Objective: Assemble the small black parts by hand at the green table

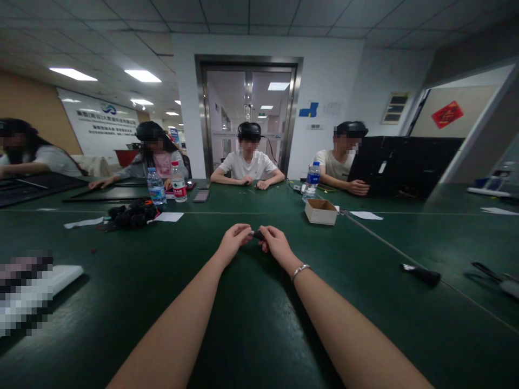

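L hand (pixel 235 241) & R hand (pixel 277 243), fingertips nearly closed, pinch opposite ends of a small, slim black-and-silver piece (pixel 258 235) over the glossy green tabletop (pixel 138 265); handling's prob. mid-way, piece not yet set down; silver-tipped, black-handled tool (pixel 421 274) lies well off R.

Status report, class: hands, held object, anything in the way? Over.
Right hand grips small dark object; left hand pinches its pale end. Open box beyond, to the right, apart from both.
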Available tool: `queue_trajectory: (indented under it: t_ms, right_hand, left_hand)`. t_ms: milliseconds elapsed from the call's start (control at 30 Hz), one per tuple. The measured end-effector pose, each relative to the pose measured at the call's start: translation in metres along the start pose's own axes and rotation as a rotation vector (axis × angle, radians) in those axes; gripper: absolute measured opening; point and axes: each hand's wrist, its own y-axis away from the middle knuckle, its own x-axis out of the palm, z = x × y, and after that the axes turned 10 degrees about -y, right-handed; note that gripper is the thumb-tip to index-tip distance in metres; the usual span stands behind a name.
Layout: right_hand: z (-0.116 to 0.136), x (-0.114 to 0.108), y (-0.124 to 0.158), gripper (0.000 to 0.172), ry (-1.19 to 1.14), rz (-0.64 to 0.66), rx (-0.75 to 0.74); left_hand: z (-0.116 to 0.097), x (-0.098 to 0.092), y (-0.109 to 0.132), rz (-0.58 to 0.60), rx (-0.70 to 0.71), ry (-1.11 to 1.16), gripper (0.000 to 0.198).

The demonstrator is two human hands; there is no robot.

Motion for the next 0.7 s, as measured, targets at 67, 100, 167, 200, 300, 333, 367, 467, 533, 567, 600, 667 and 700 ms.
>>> queue_trajectory:
  t_ms: [67,100,167,200,300,333,367,467,533,567,600,667,700]
  right_hand:
    - [-0.0012,0.0002,-0.0006,0.041,-0.001,-0.002,0.0]
    - [-0.0017,0.0002,-0.0008,0.04,0.002,-0.001,0.001]
    - [-0.0021,0.0,-0.001,0.04,0.011,0.001,0.0]
    - [-0.002,-0.0002,-0.0011,0.039,0.013,0.002,-0.001]
    - [-0.0015,-0.0012,-0.0012,0.04,0.009,-0.003,-0.003]
    - [-0.0013,-0.0016,-0.0013,0.041,0.005,-0.004,-0.003]
    - [-0.0013,-0.0021,-0.0014,0.041,0.002,-0.003,-0.003]
    - [-0.0017,-0.0031,-0.0019,0.042,0.0,0.002,-0.002]
    - [-0.0025,-0.0036,-0.0023,0.043,-0.005,0.007,0.0]
    - [-0.0029,-0.0037,-0.0025,0.043,-0.012,0.008,-0.001]
    - [-0.0033,-0.0038,-0.0027,0.043,-0.019,0.01,-0.004]
    - [-0.0042,-0.0038,-0.0032,0.042,-0.028,0.013,-0.011]
    - [-0.0045,-0.0037,-0.0034,0.042,-0.027,0.014,-0.014]
  left_hand:
    - [0.0027,0.0004,-0.002,-0.032,-0.036,-0.039,0.034]
    - [0.0039,0.0004,-0.0026,-0.037,-0.025,-0.071,0.033]
    - [0.0052,0.0,-0.0027,-0.029,0.028,-0.122,0.03]
    - [0.0052,-0.0003,-0.0022,-0.022,0.057,-0.135,0.029]
    - [0.0038,-0.0016,-0.0005,0.001,0.114,-0.145,0.025]
    - [0.0034,-0.0021,-0.0001,0.009,0.133,-0.143,0.024]
    - [0.0032,-0.0025,0.0003,0.014,0.153,-0.134,0.024]
    - [0.0038,-0.0032,0.001,0.023,0.187,-0.077,0.024]
    - [0.0039,-0.0034,0.0016,0.039,0.18,-0.035,0.023]
    - [0.0036,-0.0034,0.0019,0.047,0.173,-0.016,0.023]
    - [0.0031,-0.0035,0.002,0.046,0.165,0.0,0.024]
    - [0.0017,-0.0035,0.0017,0.025,0.132,0.023,0.035]
    - [0.0012,-0.0034,0.0012,0.007,0.1,0.03,0.042]
